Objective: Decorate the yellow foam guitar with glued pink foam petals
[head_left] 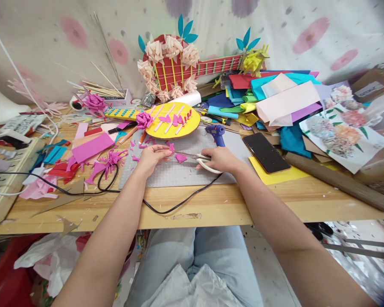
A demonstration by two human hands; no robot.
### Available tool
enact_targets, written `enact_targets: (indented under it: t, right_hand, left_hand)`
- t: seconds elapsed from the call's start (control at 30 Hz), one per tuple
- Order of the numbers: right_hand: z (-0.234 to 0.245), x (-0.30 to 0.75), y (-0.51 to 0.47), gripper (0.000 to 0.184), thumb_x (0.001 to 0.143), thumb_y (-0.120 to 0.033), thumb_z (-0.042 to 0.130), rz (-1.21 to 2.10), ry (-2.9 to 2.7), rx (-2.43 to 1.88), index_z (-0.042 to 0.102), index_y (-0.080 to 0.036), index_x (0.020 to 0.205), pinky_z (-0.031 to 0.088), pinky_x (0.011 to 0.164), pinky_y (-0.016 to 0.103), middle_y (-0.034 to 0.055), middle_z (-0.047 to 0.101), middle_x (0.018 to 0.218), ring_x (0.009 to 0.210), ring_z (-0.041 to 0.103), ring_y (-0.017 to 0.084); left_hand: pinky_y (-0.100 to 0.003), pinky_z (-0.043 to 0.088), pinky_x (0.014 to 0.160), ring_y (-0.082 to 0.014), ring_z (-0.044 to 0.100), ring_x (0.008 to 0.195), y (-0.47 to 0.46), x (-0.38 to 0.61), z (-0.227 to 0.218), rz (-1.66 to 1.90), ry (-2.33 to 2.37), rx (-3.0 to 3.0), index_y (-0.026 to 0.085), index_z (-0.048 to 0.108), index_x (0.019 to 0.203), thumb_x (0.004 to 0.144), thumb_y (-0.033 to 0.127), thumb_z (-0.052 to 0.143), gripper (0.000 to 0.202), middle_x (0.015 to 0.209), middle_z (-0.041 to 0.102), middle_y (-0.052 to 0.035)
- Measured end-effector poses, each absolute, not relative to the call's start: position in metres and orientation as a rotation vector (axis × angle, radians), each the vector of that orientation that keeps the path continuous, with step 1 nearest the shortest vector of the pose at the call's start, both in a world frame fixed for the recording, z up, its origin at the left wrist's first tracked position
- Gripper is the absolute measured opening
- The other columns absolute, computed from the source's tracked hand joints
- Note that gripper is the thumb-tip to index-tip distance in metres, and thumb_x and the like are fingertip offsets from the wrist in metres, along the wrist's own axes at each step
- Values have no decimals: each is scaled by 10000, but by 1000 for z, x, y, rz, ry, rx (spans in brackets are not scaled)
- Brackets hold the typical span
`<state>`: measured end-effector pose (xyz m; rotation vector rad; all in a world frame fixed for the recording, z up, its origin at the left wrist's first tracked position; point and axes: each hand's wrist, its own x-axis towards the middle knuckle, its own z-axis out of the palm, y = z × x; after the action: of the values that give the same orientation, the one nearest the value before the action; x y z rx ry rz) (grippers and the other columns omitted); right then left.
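Over the grey cutting mat point(166, 179), my left hand point(154, 158) pinches a small magenta paper piece point(172, 147) between thumb and fingers. My right hand point(220, 159) is closed round the white handles of a pair of scissors point(208, 163). The metal blades point left and reach close to the held piece; whether they touch it I cannot tell. Just below the blades lies a magenta paper scrap point(180, 158). Behind my hands rests a yellow paper lute point(176, 123) with pink strips, magenta petals and a magenta paper flower point(144, 120).
A blue glue gun point(216, 133) lies behind my right hand, and a black cord point(179, 209) crosses the table's front. To the right are a phone point(265, 152) and a wooden rod point(336, 181). A red paper guitar point(174, 70) stands behind; coloured paper point(288, 100) is piled beside it.
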<state>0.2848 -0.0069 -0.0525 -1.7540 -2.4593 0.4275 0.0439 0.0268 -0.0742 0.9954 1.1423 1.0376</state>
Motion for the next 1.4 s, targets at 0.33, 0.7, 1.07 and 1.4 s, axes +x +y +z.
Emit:
enact_targets:
  t: [0.33,0.7,1.07,1.4]
  right_hand:
    - [-51,283,-8,452,704,-666,548,435,-2451,-1757,589,-217,729,272,550,246,22,628,683,639,533,154]
    - [-56,288,-4,485,738,-697,466,408,-2477,-1737,572,-224,711,261,546,259,21,636,691,637,542,153]
    - [-59,290,-5,494,685,-717,524,452,-2473,-1705,582,-233,767,278,559,247,8,630,694,638,529,150]
    - [-57,287,-4,493,719,-711,484,414,-2506,-1730,563,-224,715,263,550,257,21,626,680,630,531,154]
  left_hand:
    - [-234,522,596,-146,654,686,27,45,-74,1037,1152,992,114,662,724,454,206,816,324,712,694,-47]
    - [-229,528,592,-149,661,685,28,44,-74,1031,1161,965,113,664,727,467,182,813,308,710,697,-55]
    - [-243,530,607,-165,667,722,28,44,-75,1057,1154,967,112,663,739,480,193,804,306,741,701,-65]
    - [-233,528,599,-159,666,718,28,43,-75,1039,1145,982,121,663,737,454,210,824,337,740,703,-57]
